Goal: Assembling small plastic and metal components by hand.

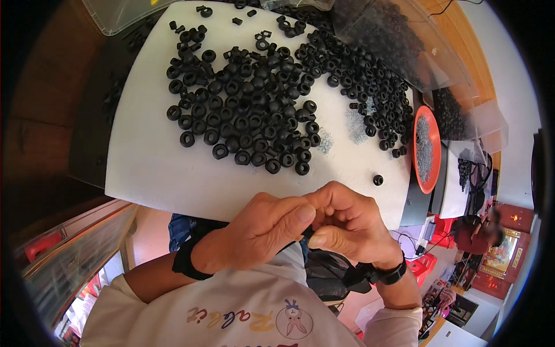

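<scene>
A white board (156,168) lies on the worktop (92,127). Small metal rings (355,124) lie scattered on the board's right part. An orange dish (426,149) of metal rings stands just beside the board's right edge. Clear plastic bags (404,40) of black parts lie at the upper right.

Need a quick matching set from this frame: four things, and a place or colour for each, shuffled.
Things:
1. white board
2. orange dish
3. lone black ring
4. small dark part

Places or colours:
A. pinched between the fingers of left hand and right hand
B. holds small silvery pieces, at the board's right edge
C. carries the heap of black rings
D. apart from the heap, near the board's lower right corner

Pairs: 1-C, 2-B, 3-D, 4-A
</scene>
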Demonstrator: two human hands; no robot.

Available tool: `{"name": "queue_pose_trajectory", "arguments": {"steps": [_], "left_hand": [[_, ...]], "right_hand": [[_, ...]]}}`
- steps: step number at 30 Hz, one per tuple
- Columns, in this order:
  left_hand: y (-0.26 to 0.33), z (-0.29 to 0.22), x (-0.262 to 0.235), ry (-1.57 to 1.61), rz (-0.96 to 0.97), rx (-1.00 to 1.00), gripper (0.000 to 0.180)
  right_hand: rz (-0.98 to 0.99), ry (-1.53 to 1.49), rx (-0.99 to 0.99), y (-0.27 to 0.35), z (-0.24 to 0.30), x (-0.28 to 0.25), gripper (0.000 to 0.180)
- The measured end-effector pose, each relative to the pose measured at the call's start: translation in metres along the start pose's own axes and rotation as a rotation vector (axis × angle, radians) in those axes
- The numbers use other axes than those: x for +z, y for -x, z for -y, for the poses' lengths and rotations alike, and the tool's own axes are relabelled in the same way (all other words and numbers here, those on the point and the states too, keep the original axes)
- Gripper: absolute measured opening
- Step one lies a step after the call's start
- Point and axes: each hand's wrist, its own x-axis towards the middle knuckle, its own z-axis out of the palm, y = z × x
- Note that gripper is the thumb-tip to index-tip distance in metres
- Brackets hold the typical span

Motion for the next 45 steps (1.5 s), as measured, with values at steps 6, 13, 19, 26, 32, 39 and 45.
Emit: {"name": "queue_pose_trajectory", "arguments": {"steps": [6,13,19,26,32,39,45], "left_hand": [[-0.003,0.000,0.001,-0.024,-0.041,-0.045,0.042],[-0.004,-0.002,0.010,0.053,-0.202,-0.077,0.042],[-0.001,-0.001,0.008,0.015,-0.153,-0.108,0.043],[0.001,0.001,0.008,0.028,-0.113,-0.060,0.037],[0.001,-0.001,0.009,0.025,-0.125,-0.040,0.038],[0.003,0.000,0.006,0.121,-0.082,-0.073,0.038],[0.002,-0.003,0.002,0.122,-0.023,-0.134,0.041]], "right_hand": [[-0.067,-0.063,-0.115,-0.002,-0.008,0.006,0.028],[-0.049,0.087,-0.072,-0.006,-0.007,0.002,0.028],[-0.206,0.204,-0.167,0.001,-0.012,0.014,0.030],[-0.447,0.635,-0.524,0.005,-0.016,0.028,0.036],[-0.482,1.078,-0.575,0.014,-0.014,0.032,0.037],[-0.567,1.157,-0.630,0.014,-0.015,0.036,0.035],[-0.528,1.128,-0.709,0.017,-0.017,0.030,0.032]]}}
